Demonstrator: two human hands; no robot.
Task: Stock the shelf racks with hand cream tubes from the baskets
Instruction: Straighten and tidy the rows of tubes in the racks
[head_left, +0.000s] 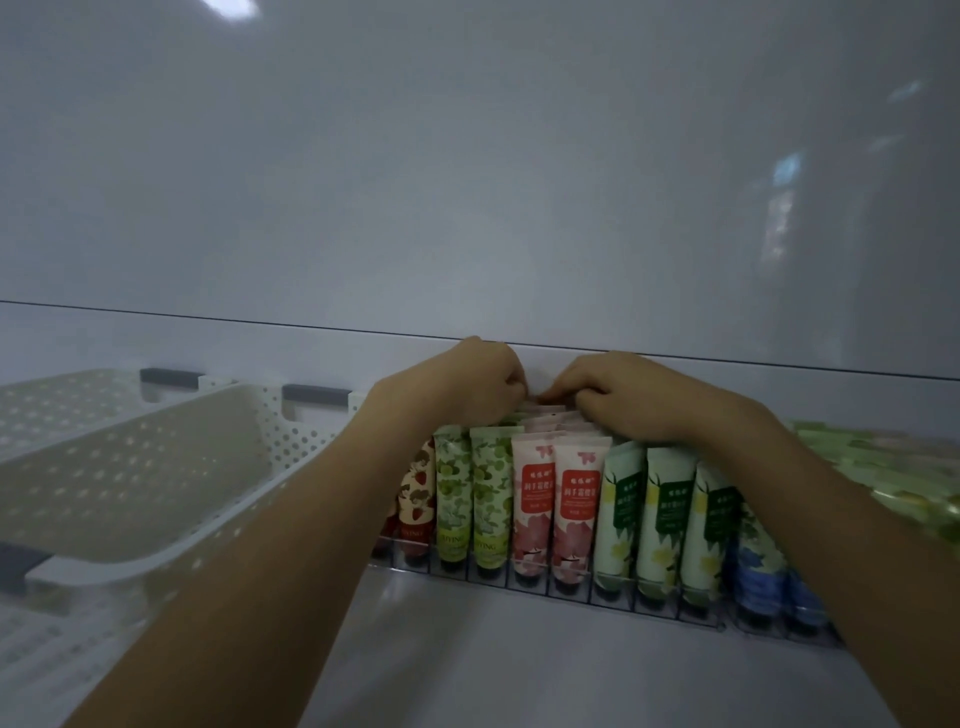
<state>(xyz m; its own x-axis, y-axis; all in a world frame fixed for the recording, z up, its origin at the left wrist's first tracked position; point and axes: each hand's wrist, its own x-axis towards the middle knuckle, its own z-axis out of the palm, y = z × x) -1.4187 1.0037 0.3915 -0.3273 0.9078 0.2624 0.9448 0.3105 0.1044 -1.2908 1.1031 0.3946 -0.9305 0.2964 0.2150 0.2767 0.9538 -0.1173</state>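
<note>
Toward the shelf's (467, 654) back edge, left grip (467, 384) and right grip (634, 400) meet, both clamped on pink tubes (556, 499) in the rack (519, 579); white basket (156, 467) stands beside it.

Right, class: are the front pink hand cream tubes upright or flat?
Upright: the pink hand cream tubes stand caps down in the wire rack.

We see a glossy white back panel (467, 182) filling the upper frame. It carries a bright glare (231, 8) at the upper left and bluish reflections (784, 197) at the right. A thin dark seam (208, 318) crosses it mid-frame.
</note>
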